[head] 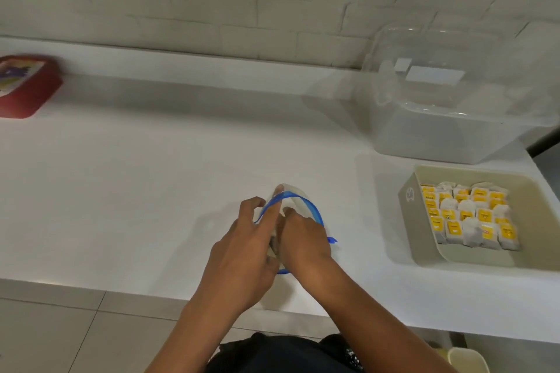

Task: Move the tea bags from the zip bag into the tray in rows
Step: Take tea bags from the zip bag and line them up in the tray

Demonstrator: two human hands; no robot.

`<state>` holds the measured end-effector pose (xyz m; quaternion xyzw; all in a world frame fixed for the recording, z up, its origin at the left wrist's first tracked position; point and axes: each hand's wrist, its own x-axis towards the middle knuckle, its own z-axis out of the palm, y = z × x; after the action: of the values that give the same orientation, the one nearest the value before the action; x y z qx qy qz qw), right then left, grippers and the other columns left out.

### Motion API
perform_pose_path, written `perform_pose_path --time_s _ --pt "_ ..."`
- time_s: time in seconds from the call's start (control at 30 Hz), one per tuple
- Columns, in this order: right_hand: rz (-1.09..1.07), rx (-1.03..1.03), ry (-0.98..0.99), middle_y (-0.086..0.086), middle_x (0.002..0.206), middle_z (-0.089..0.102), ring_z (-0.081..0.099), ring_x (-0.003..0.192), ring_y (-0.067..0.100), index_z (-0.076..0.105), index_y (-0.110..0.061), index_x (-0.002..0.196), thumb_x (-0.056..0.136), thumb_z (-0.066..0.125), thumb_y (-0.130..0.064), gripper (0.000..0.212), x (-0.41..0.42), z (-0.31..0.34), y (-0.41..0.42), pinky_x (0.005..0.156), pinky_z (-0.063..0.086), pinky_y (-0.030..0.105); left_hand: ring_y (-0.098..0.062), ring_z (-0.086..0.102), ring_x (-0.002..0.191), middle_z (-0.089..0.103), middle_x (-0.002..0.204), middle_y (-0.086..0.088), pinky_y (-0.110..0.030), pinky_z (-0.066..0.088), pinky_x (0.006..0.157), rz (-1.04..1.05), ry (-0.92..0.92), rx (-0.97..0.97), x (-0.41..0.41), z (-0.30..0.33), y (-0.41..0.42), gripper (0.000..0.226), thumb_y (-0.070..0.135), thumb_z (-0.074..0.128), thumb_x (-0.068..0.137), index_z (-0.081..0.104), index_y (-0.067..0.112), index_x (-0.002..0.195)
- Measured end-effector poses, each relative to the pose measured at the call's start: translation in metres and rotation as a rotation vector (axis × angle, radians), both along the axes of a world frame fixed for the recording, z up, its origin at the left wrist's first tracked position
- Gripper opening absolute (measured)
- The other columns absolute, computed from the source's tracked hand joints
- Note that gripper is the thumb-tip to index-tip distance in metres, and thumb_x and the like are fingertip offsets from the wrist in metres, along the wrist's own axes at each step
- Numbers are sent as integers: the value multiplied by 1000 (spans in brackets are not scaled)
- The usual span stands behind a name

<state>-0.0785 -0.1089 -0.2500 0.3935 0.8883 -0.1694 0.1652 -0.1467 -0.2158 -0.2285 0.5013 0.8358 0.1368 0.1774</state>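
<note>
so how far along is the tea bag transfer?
Mostly done, it seems: the tray already holds several rows of tea bags, with bare floor only at its near end. In hand: both hands are at the zip bag, left hand holding its mouth, right hand reaching in. What remains inside is hidden.

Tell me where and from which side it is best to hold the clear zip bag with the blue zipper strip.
Probably at the blue rim of the clear zip bag, from above. The mouth faces up and gapes, so a pinch on each side should keep it open. The left hand and right hand are already there.
</note>
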Motion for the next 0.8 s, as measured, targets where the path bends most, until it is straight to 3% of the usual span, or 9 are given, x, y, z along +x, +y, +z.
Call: perform_pose_path --time_s 0.1,0.2,0.33,0.43,0.5,0.63,0.7,0.73,0.8 --pt "19 50 -32 9 118 64 65 105 23 55 -7 121 103 49 -13 21 -6 -8 1 87 50 31 -7 51 91 5 154 14 -23 53 73 16 5 -2 0 -1 -1 88 26 64 86 6 44 150" --pt "7 57 -6 6 114 67 66 103 21 59 -8 116 103 47 -13 18 -5 -15 0 86 50 30 -8 55 95 7 155 14 -23 49 71 32 9 -16 1 -1 -1 82 26 62 88 12 41 151" --pt "26 97 81 6 106 67 63 86 20 60 -9 111 100 49 -14 16 -2 -11 0 75 48 29 -8 46 86 8 155 13 -21 43 66 53 3 -13 0 -3 -2 81 23 60 88 13 42 151" --pt "-22 76 177 4 102 67 51 77 19 60 -12 108 98 48 -15 16 6 3 -2 67 40 28 -12 52 88 11 153 12 -23 43 63 71 13 26 -5 -6 -5 87 24 60 86 6 45 152" --pt "-85 86 275 3 95 67 53 76 21 61 -14 100 96 48 -17 14 17 16 -6 65 42 29 -14 56 91 16 152 13 -24 43 63 95 7 70 -8 -6 -6 80 27 62 86 18 45 150" --pt "-203 -19 506 -5 68 58 56 70 18 63 -14 88 95 53 -26 17 44 39 -16 67 48 31 -10 56 98 28 146 19 -26 46 65 103 -15 216 -13 -3 -10 36 34 66 88 54 43 121" --pt "-174 -31 557 -6 73 60 58 71 15 61 -14 87 96 55 -27 17 53 39 -22 72 52 32 -5 51 103 34 140 24 -26 45 67 137 -33 283 -13 -3 -13 9 43 63 90 61 42 99" --pt "-154 -9 572 -5 80 63 59 75 13 61 -15 88 96 55 -27 16 55 36 -26 73 53 30 -4 48 106 37 138 26 -26 44 69 161 -55 298 -12 -3 -14 12 51 57 91 63 41 91" --pt "-122 73 630 -5 85 64 60 76 11 62 -16 89 95 57 -24 11 58 27 -34 70 54 27 -5 42 117 41 142 23 -25 41 78 177 -77 277 -10 -6 -16 40 66 38 89 69 40 86"
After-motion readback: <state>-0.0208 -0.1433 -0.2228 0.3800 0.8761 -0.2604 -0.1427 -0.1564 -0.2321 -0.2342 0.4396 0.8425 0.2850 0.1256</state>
